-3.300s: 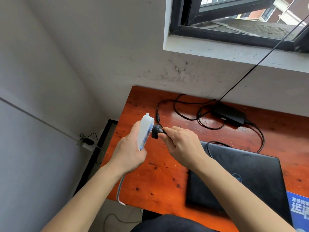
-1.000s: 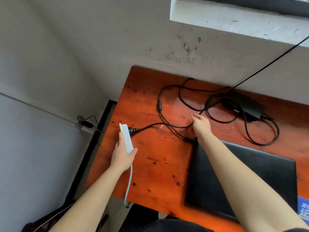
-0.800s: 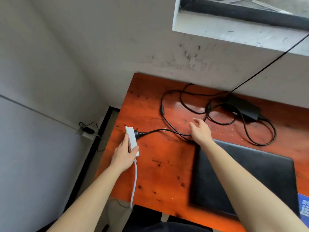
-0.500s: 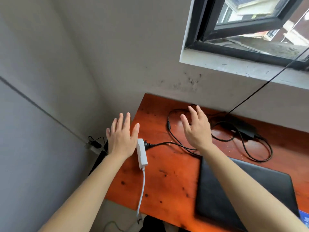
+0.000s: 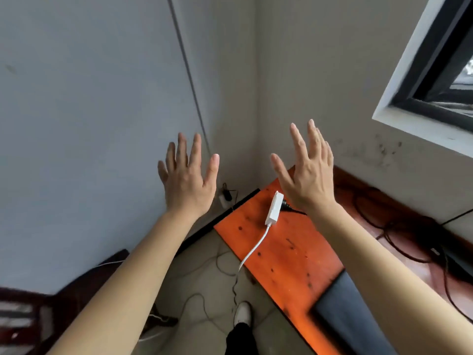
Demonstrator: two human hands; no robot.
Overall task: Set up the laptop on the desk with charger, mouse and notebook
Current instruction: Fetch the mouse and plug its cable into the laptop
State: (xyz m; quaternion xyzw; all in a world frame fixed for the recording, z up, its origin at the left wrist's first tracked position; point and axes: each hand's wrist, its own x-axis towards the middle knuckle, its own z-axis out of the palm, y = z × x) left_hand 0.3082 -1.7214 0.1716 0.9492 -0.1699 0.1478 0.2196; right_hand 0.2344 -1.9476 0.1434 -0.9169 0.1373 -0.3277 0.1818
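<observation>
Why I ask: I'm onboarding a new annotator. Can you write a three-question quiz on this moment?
1. True or false: the left hand or the right hand holds the white power strip.
2. Fill in: the power strip lies on the orange ____.
3. Short answer: what is plugged into the power strip?

Key
1. False; both hands are raised with straight fingers and hold nothing.
2. desk
3. A black plug
</observation>
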